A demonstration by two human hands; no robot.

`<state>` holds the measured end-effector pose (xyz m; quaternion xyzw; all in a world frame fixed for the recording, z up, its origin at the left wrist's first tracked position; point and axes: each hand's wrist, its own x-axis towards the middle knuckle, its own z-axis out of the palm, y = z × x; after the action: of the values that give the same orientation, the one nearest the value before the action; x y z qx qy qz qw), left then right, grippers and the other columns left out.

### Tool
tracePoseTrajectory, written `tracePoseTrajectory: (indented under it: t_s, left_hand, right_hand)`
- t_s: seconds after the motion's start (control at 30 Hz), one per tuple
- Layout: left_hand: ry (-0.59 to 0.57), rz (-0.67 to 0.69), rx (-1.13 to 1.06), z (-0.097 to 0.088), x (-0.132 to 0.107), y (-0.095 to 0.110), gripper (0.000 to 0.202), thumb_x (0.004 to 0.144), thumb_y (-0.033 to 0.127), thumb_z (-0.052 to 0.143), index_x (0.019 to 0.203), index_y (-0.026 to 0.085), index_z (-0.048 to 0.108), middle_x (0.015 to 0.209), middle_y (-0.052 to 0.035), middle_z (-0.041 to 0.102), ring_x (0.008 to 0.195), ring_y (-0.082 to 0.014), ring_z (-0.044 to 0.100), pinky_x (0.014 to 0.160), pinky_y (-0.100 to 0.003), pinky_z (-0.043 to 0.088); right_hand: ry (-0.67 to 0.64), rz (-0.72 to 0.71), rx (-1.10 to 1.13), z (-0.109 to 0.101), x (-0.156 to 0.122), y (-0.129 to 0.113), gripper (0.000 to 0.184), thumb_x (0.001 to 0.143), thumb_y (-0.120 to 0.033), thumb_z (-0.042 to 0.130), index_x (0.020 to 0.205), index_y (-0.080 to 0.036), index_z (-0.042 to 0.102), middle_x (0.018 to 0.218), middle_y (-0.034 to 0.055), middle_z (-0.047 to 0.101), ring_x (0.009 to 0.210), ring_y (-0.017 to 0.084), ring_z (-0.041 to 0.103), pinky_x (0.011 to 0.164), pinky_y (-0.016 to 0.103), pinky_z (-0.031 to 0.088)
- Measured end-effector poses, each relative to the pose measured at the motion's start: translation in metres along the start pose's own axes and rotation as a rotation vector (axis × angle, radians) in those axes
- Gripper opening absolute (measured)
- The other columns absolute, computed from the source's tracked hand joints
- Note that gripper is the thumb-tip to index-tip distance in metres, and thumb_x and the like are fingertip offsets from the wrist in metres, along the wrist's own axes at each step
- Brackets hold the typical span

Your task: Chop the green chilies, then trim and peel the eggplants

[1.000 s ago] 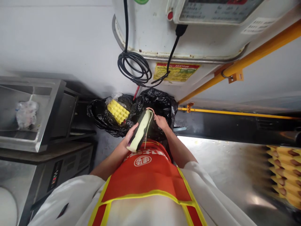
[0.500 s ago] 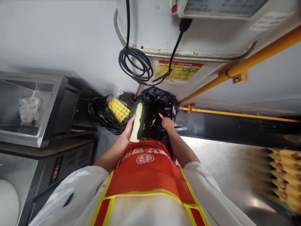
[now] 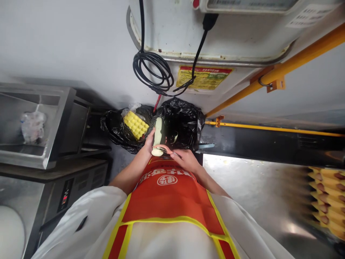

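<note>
My left hand point(image 3: 148, 144) grips a long, partly peeled pale green cucumber point(image 3: 157, 133), held upright over a bin lined with a black bag point(image 3: 185, 122). My right hand point(image 3: 183, 159) holds a small orange-handled peeler point(image 3: 163, 149) against the cucumber's near end. A strip of peel point(image 3: 175, 137) lies inside the bag. An orange apron with yellow trim point(image 3: 169, 201) covers my front below the hands.
A second black bag point(image 3: 114, 126) to the left holds a yellow tray-like piece point(image 3: 135, 125). Steel cabinet and shelf point(image 3: 40, 122) stand at left. A steel counter point(image 3: 256, 187) with a rack of yellow items point(image 3: 327, 196) is at right. Cables point(image 3: 153, 73) and an orange pipe point(image 3: 285, 66) run along the wall.
The right hand moved from the far end of the cucumber over the bag back to its near end. A peel strip dropped into the bag. The left hand turned the cucumber upright.
</note>
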<state>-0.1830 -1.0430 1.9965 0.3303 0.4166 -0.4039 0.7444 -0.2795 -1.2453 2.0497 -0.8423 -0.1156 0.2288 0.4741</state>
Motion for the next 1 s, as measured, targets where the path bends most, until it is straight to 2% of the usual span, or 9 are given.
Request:
tracePoseTrajectory:
  t_s: [0.1, 0.27, 0.53, 0.7, 0.83, 1.0]
  left_hand:
    - [0.014, 0.003, 0.006, -0.002, -0.001, -0.001, 0.061, 0.099, 0.062, 0.036, 0.084, 0.012, 0.068, 0.065, -0.0108, 0.069, 0.057, -0.0209, 0.065, 0.06, -0.031, 0.054]
    - [0.058, 0.019, -0.054, -0.004, -0.004, -0.005, 0.056, 0.097, 0.062, 0.042, 0.082, 0.014, 0.066, 0.062, -0.008, 0.068, 0.054, -0.0201, 0.064, 0.058, -0.031, 0.054]
    - [0.105, 0.013, -0.097, -0.001, -0.005, -0.008, 0.052, 0.099, 0.059, 0.043, 0.103, 0.014, 0.068, 0.061, -0.0058, 0.068, 0.054, -0.0203, 0.065, 0.063, -0.032, 0.054]
    - [0.134, 0.008, -0.099, -0.003, -0.001, -0.008, 0.049, 0.1, 0.057, 0.043, 0.099, 0.014, 0.068, 0.063, -0.0067, 0.07, 0.053, -0.021, 0.066, 0.064, -0.032, 0.055]
    - [0.062, -0.007, -0.083, 0.001, -0.007, -0.009, 0.051, 0.1, 0.056, 0.042, 0.094, 0.013, 0.068, 0.066, -0.0089, 0.071, 0.056, -0.0216, 0.068, 0.062, -0.031, 0.056]
    - [-0.078, -0.099, -0.02, 0.007, -0.024, -0.022, 0.054, 0.1, 0.056, 0.041, 0.099, 0.01, 0.07, 0.069, -0.0125, 0.073, 0.052, -0.0211, 0.067, 0.053, -0.029, 0.054]
  right_hand:
    - [-0.008, -0.004, -0.082, 0.003, 0.005, 0.004, 0.044, 0.105, -0.049, 0.039, 0.094, -0.021, 0.071, 0.084, 0.005, 0.072, 0.074, 0.018, 0.063, 0.069, 0.027, 0.039]
    - [0.011, -0.013, -0.157, 0.008, 0.002, 0.006, 0.043, 0.107, -0.047, 0.037, 0.098, -0.021, 0.07, 0.09, 0.0065, 0.072, 0.084, 0.02, 0.065, 0.074, 0.027, 0.041]
    - [0.038, -0.014, -0.097, 0.01, -0.002, 0.007, 0.044, 0.107, -0.048, 0.035, 0.096, -0.021, 0.068, 0.09, 0.0062, 0.072, 0.083, 0.02, 0.066, 0.075, 0.027, 0.041]
    - [0.045, -0.009, -0.075, 0.014, -0.003, 0.008, 0.047, 0.106, -0.051, 0.033, 0.095, -0.021, 0.068, 0.088, 0.0062, 0.072, 0.082, 0.02, 0.065, 0.074, 0.027, 0.041]
    - [0.074, 0.033, -0.053, 0.022, 0.001, 0.021, 0.049, 0.106, -0.052, 0.033, 0.088, -0.021, 0.067, 0.083, 0.0054, 0.07, 0.077, 0.019, 0.064, 0.071, 0.026, 0.04]
    - [0.146, 0.255, -0.038, 0.025, 0.023, 0.06, 0.047, 0.104, -0.051, 0.038, 0.087, -0.021, 0.069, 0.083, 0.0054, 0.071, 0.077, 0.019, 0.065, 0.072, 0.025, 0.042]
